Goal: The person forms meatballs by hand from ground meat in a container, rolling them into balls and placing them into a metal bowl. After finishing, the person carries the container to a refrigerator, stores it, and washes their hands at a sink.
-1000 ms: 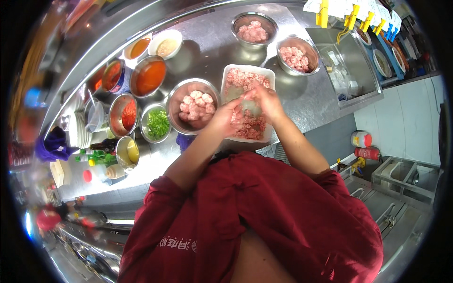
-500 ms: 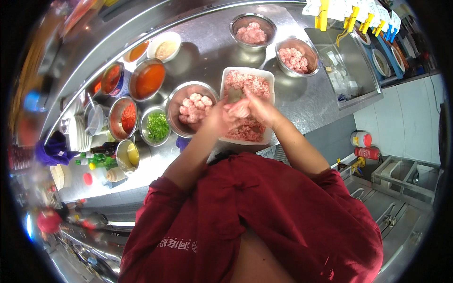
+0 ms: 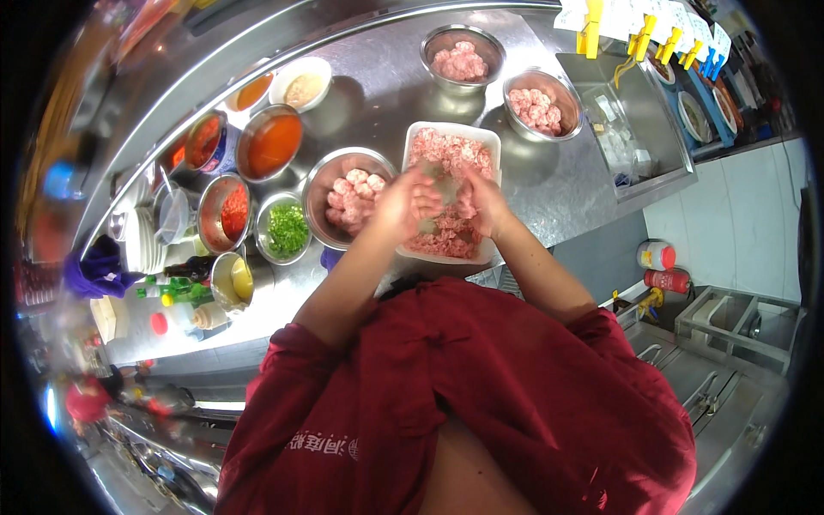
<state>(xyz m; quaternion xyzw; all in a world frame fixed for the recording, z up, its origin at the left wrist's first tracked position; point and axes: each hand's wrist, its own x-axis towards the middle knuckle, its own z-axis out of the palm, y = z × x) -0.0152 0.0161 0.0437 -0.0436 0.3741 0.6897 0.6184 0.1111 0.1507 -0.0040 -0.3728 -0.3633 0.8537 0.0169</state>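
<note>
Above a white rectangular tub (image 3: 495, 146) of minced meat (image 3: 451, 153), my two hands are held a little apart, palms facing. The fingers of my left hand (image 3: 408, 206) are apart and slightly curled, with nothing seen in them. In my right hand (image 3: 487, 204) a pink lump of minced meat (image 3: 466, 201) shows against the curved fingers; its far side is hidden. Just left of the tub stands a steel bowl (image 3: 314, 190) with several meatballs (image 3: 354, 196), partly behind my left wrist.
Two more steel bowls of meatballs, a far one (image 3: 427, 64) and one at right (image 3: 577, 120), stand beyond the tub. Chopped scallion (image 3: 286, 228), chopped red chili (image 3: 233, 215) and red sauce (image 3: 273, 144) fill bowls at left. A sink (image 3: 631, 167) lies right.
My hands were together around the pink meat lump; they have now moved apart, the left one to the left. The bowls and tub have stayed in place.
</note>
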